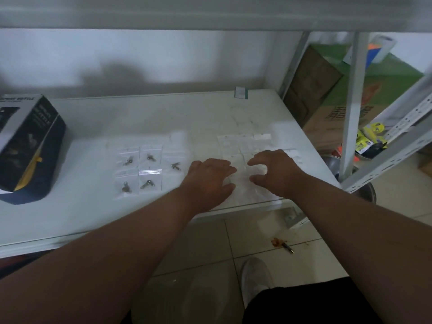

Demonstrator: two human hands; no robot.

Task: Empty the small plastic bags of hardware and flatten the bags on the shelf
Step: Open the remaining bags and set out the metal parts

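Head view: clear empty bags (243,146) lie flat.

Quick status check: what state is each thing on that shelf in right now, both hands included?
Left hand: open, fingers flat on the shelf beside the empty bags.
Right hand: fingers bent, fingertips on the empty bags.
Empty bags: flat, lying in overlapping rows.
Five filled bags: sealed, hardware inside, lying flat in a cluster.
Dark box: lying tilted at the left end.
Shelf: white, carrying all of it.

left hand (210,177) flat on empty bags (245,155) — right hand (275,170) curled | filled bags (145,169) left
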